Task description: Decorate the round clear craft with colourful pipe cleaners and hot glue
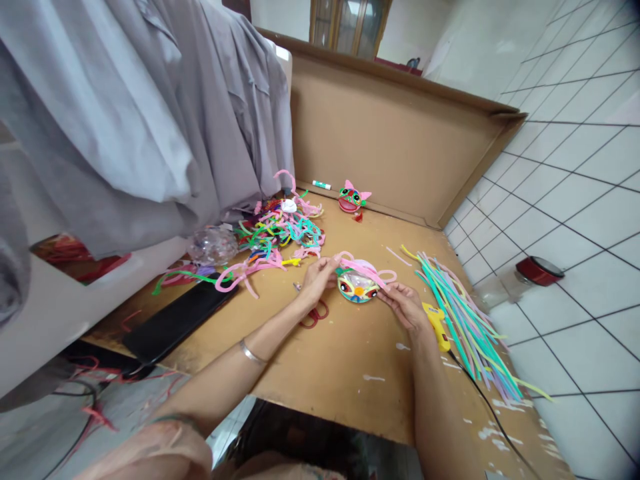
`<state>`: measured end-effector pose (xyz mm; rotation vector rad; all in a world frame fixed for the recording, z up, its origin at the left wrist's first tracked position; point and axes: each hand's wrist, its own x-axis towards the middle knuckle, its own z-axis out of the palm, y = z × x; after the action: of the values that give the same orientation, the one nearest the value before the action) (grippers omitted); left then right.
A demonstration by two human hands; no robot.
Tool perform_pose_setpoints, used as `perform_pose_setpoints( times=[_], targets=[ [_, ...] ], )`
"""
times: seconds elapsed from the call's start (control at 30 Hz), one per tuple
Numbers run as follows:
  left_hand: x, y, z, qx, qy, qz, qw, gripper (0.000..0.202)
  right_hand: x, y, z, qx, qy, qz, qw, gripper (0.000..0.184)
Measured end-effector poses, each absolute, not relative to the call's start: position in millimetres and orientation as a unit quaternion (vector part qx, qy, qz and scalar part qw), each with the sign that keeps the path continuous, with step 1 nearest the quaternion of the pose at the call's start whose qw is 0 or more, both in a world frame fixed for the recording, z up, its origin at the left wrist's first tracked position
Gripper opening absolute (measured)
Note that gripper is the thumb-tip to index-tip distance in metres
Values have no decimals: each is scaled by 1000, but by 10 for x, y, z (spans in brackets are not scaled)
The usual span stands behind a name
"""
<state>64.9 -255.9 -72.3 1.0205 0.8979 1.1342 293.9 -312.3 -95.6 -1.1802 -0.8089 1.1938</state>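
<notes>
A round clear craft face (359,288) with eyes, an orange nose and coloured trim is between my two hands above the table. A pink fuzzy pipe cleaner (361,269) runs across its top, with loops at both sides. My left hand (320,280) pinches the pipe cleaner at the left of the face. On the other side, my right hand (404,305) pinches its right end, fingers close to the face's edge. Red-handled scissors (315,316) lie on the table just below my left hand. A yellow glue gun (437,327) lies beside my right wrist.
A tangle of coloured pipe cleaners (280,230) lies at the left back, near a clear plastic ball (213,247). Straight pipe cleaners (467,327) lie at right. A finished-looking craft head (351,198) and a marker (321,185) rest by the cardboard wall (380,133). A black case (177,327) lies left.
</notes>
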Motion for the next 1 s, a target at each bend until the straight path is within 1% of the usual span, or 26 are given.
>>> perform_pose_setpoints(
  times=[0.4,0.67,1.0],
  targets=[
    [645,-2566,-680,443,408,495,626,48,2934,-3114,-952,-516,-341,511,597,34],
    [648,-2553,-702,441,410,496,625,36,2952,-3109,-973,-515,-355,509,591,33],
    [631,-2564,-639,400,413,492,654,38,2892,-3132,-893,-522,-345,509,591,34]
  ],
)
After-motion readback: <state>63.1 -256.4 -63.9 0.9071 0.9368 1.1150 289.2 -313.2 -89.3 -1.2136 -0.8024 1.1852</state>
